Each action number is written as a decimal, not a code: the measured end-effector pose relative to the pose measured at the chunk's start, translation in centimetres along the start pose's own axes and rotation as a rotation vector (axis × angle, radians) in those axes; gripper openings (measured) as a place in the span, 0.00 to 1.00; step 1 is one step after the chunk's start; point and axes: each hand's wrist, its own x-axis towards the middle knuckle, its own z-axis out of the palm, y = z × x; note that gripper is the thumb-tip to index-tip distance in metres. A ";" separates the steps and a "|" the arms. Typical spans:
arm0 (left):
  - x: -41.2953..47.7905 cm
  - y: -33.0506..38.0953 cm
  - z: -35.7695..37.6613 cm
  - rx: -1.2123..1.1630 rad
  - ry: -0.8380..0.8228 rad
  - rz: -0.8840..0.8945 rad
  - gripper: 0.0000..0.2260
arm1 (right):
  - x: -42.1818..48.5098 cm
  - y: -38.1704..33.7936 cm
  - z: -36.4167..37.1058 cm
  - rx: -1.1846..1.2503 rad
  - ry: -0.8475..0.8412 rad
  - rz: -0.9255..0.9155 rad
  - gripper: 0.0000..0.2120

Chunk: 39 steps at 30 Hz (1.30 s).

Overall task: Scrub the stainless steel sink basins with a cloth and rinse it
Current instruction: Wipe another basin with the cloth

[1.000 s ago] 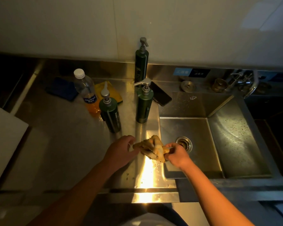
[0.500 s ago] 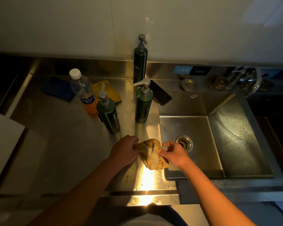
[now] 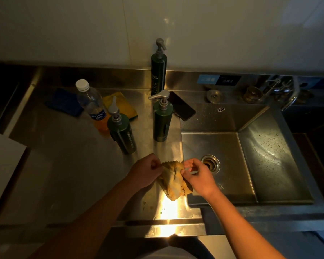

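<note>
Both hands pinch the cloth (image 3: pixel 173 179) at its top corners: left hand (image 3: pixel 145 171), right hand (image 3: pixel 196 173). It hangs over the sink (image 3: pixel 269 152) edge.

At the lower middle of the frame the cloth (image 3: pixel 173 181) sits between the left hand (image 3: pixel 145 171) and the right hand (image 3: pixel 197 175), the sink (image 3: pixel 269 156) lies right of it, and the water bottle (image 3: pixel 91 103) stands upper left.
</note>
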 end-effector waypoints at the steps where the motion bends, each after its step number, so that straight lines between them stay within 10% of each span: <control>1: 0.0 0.1 0.2 -0.008 -0.010 0.004 0.08 | 0.0 -0.1 -0.1 0.011 -0.028 -0.007 0.13; 14: 0.5 0.6 0.1 -0.118 -0.037 -0.068 0.21 | -0.1 -0.4 -0.2 0.033 -0.034 -0.086 0.05; 39: -1.4 8.9 -2.7 -0.220 0.167 0.211 0.04 | -0.3 -5.3 -5.8 0.191 0.199 -0.243 0.08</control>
